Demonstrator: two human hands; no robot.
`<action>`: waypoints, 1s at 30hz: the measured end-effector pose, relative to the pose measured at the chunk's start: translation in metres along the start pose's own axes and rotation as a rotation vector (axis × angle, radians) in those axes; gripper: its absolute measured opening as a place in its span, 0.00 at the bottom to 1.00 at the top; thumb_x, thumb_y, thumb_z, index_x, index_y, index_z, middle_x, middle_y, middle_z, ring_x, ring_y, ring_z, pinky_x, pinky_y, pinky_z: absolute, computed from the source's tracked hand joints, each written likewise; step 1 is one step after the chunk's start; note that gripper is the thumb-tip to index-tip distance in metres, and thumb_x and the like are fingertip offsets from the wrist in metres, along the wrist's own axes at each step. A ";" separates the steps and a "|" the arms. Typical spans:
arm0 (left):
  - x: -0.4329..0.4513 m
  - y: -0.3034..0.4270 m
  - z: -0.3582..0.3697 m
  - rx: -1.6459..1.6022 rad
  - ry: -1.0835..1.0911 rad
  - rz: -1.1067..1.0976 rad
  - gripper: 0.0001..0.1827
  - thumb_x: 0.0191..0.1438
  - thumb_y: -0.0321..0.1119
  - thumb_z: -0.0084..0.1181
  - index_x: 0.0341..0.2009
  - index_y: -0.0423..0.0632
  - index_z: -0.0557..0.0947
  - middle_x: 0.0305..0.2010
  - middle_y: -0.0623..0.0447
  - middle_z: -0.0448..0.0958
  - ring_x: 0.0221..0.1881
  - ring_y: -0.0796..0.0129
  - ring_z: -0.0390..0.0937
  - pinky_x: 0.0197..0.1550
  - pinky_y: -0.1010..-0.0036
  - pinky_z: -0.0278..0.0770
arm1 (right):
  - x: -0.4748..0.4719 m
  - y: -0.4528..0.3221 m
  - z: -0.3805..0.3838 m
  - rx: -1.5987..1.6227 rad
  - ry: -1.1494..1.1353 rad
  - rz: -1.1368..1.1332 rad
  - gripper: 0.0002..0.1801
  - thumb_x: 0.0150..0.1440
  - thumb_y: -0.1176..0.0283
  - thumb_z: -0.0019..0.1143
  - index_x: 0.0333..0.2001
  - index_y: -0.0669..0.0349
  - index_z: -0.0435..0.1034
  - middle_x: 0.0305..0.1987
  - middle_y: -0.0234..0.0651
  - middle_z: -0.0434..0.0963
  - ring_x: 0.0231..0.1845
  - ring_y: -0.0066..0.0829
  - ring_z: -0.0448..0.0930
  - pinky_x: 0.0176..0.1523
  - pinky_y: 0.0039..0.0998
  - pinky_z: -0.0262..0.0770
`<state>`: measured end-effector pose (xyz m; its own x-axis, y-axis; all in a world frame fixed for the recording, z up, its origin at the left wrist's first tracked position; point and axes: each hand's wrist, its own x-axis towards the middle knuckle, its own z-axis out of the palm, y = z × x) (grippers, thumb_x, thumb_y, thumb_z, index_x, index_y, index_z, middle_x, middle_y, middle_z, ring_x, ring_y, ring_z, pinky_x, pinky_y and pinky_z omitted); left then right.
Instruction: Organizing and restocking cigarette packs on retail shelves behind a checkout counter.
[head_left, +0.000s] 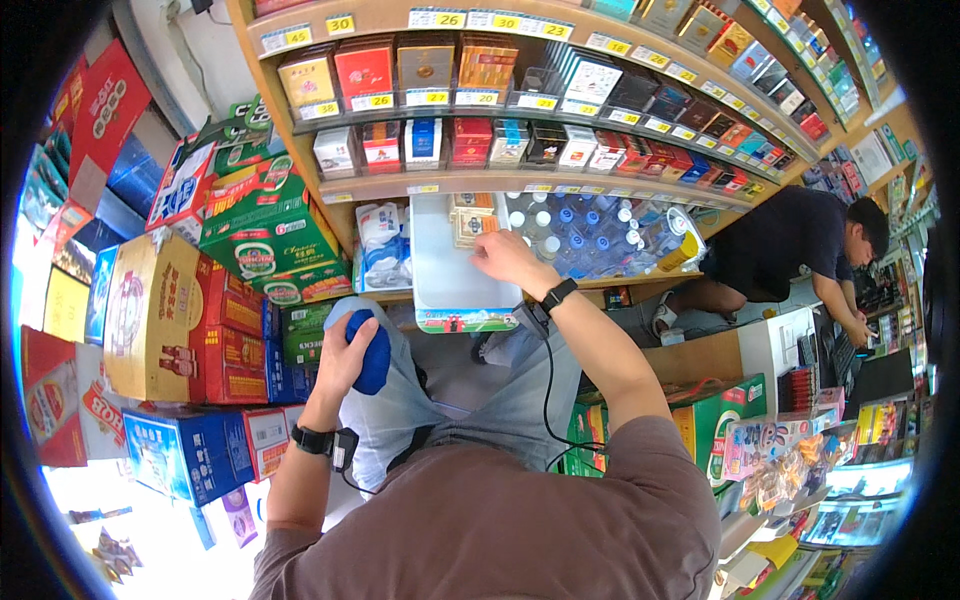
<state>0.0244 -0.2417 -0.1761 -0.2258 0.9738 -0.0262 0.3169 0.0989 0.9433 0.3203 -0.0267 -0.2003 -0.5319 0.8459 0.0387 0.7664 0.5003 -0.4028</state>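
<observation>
My left hand (350, 349) grips a folded blue cloth (373, 352) above my left thigh. Over the right side of a translucent white plastic bin (444, 289) is my right hand (504, 259), its fingers curled at the near edge of some small cream-coloured boxes (472, 225). Whether those fingers hold a box cannot be seen. The boxes stand in the far right part of the bin, the rear ones partly under the shelf edge. Plastic bottles (581, 229) with blue and white caps stand to the right of the bin, and white and blue packages (381, 236) lie to its left.
Shelves with cigarette packs (364, 71) and price tags rise beyond the bin. Green beer cartons (262, 217) and a tan carton (154, 315) are stacked at left. At right, a person in dark clothes (780, 240) bends over a counter. A green carton (720, 427) stands by my right arm.
</observation>
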 end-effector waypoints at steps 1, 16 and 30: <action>0.000 -0.004 -0.002 -0.019 -0.012 -0.034 0.22 0.63 0.47 0.60 0.38 0.36 0.81 0.28 0.46 0.80 0.30 0.67 0.75 0.37 0.67 0.75 | 0.000 -0.004 -0.008 0.118 0.089 -0.028 0.11 0.55 0.63 0.66 0.34 0.60 0.79 0.35 0.44 0.85 0.39 0.48 0.85 0.45 0.45 0.80; 0.001 -0.007 0.006 -0.037 -0.012 0.015 0.23 0.63 0.48 0.60 0.37 0.36 0.80 0.28 0.49 0.78 0.29 0.69 0.73 0.35 0.68 0.73 | 0.020 0.016 -0.232 -0.387 1.175 -0.114 0.35 0.48 0.66 0.78 0.59 0.59 0.72 0.60 0.40 0.72 0.61 0.47 0.65 0.63 0.47 0.61; -0.003 0.010 0.002 -0.039 -0.004 0.000 0.22 0.64 0.48 0.60 0.32 0.39 0.78 0.25 0.54 0.73 0.27 0.74 0.68 0.30 0.71 0.69 | 0.038 0.028 -0.239 -0.309 1.131 -0.024 0.31 0.45 0.64 0.80 0.54 0.49 0.77 0.60 0.40 0.69 0.63 0.49 0.62 0.64 0.50 0.57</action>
<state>0.0296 -0.2431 -0.1673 -0.2225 0.9745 -0.0276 0.2804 0.0911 0.9556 0.4075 0.0636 0.0089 -0.0437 0.4400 0.8969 0.8982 0.4103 -0.1575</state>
